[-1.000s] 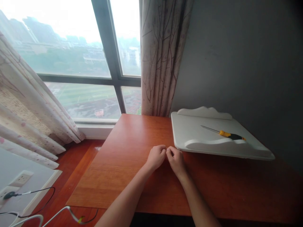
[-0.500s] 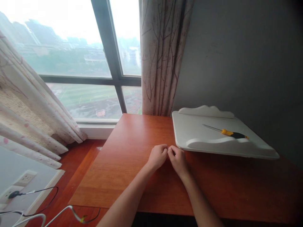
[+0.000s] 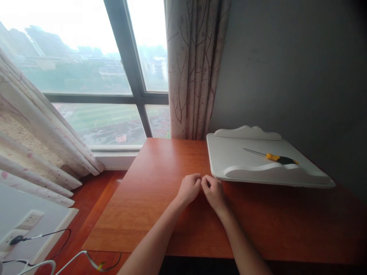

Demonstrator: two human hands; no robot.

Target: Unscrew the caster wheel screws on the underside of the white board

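Note:
Over the reddish-brown wooden table point(image 3: 137, 198), my left hand point(image 3: 189, 188) and my right hand point(image 3: 213, 190) are held close together, fingertips nearly touching. Both are closed, with thumb and fingers pressed together. Whatever they may hold between the fingertips is hidden or too small to make out. Just beyond my right hand lies a white board point(image 3: 232, 147) with wavy raised edges. On it rests a screwdriver point(image 3: 282, 159) with a yellow and black handle, its shaft pointing left. Neither hand touches the screwdriver.
Ahead is a large window point(image 3: 140, 97) with a dark frame, flanked by patterned curtains point(image 3: 189, 68). A grey wall point(image 3: 272, 76) stands behind the white board. At lower left, a black plug point(image 3: 17, 240) sits in a wall socket, and a white cable point(image 3: 70, 261) hangs near the table edge.
The whole view has shifted slightly, so things appear a little further left. My hands keep the same closed pose, close together; nothing on the table has moved.

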